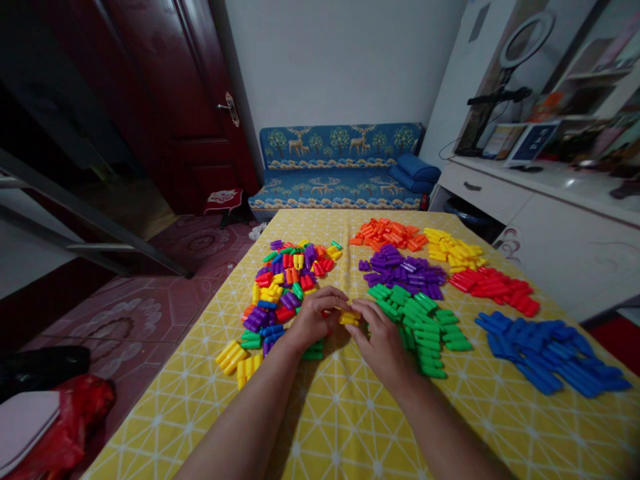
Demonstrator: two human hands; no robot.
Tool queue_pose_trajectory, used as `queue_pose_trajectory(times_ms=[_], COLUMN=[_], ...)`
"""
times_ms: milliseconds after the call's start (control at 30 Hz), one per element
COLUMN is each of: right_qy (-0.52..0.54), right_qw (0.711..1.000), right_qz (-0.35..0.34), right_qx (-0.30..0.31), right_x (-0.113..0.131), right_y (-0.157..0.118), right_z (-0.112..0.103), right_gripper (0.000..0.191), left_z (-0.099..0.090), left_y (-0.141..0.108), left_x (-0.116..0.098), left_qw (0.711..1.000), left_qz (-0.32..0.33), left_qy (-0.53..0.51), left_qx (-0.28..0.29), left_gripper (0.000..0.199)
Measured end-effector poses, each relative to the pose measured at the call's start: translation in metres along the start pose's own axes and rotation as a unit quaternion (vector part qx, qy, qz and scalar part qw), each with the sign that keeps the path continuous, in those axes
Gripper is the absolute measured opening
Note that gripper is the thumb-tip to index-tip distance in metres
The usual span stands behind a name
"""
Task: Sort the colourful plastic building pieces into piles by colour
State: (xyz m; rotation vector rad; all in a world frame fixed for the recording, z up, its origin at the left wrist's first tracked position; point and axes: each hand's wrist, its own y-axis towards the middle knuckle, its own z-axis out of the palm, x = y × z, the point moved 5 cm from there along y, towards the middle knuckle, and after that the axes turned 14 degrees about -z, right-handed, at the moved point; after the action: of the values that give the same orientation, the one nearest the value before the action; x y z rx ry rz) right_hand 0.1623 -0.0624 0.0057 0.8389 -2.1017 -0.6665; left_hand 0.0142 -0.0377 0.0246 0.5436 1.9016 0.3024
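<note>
Between my two hands, over the middle of the table, is a small yellow plastic building piece. My left hand has its fingers closed at the piece's left end. On the other end, the thumb and fingers of my right hand pinch it. A mixed-colour pile of similar pieces lies to the left, partly hidden by my left hand. Right beside my right hand spreads a pile of green pieces. Loose yellow pieces lie left of my left forearm.
Single-colour piles stand on the right of the patterned tablecloth: purple, orange, yellow, red and blue. Beyond the table is a blue sofa. A white cabinet stands at the right.
</note>
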Motion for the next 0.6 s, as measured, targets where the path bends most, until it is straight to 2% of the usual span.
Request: queue_pose_trajectory(times_ms=[200, 267, 333, 400, 500, 600], right_qy=[-0.065, -0.082, -0.097, -0.103, -0.123, -0.229], right_qw=[0.998, 0.997, 0.994, 0.988, 0.973, 0.941], right_qz=[0.002, 0.006, 0.027, 0.065, 0.134, 0.213], right_qx=[0.015, -0.006, -0.045, -0.092, -0.140, -0.126], right_x=[0.010, 0.009, -0.004, -0.036, -0.110, -0.190], right_y=[0.002, 0.004, 0.009, 0.018, 0.042, 0.070], right_z=[-0.003, -0.012, -0.030, -0.059, -0.114, -0.167], right_gripper=[0.031, 0.031, 0.033, 0.037, 0.046, 0.044], left_z=[-0.001, -0.004, -0.008, -0.012, -0.015, -0.014], left_y=[0.000, 0.001, 0.002, 0.003, 0.006, 0.008], left_x=[0.004, 0.007, 0.011, 0.017, 0.025, 0.029], left_qw=[0.999, 0.998, 0.996, 0.992, 0.986, 0.984], left_qz=[-0.031, -0.043, -0.054, -0.067, -0.087, -0.101], left_qy=[0.015, 0.032, 0.056, 0.080, 0.098, 0.108], left_qx=[-0.008, -0.021, -0.046, -0.073, -0.100, -0.098], left_gripper=[0.020, 0.015, 0.014, 0.014, 0.018, 0.019])
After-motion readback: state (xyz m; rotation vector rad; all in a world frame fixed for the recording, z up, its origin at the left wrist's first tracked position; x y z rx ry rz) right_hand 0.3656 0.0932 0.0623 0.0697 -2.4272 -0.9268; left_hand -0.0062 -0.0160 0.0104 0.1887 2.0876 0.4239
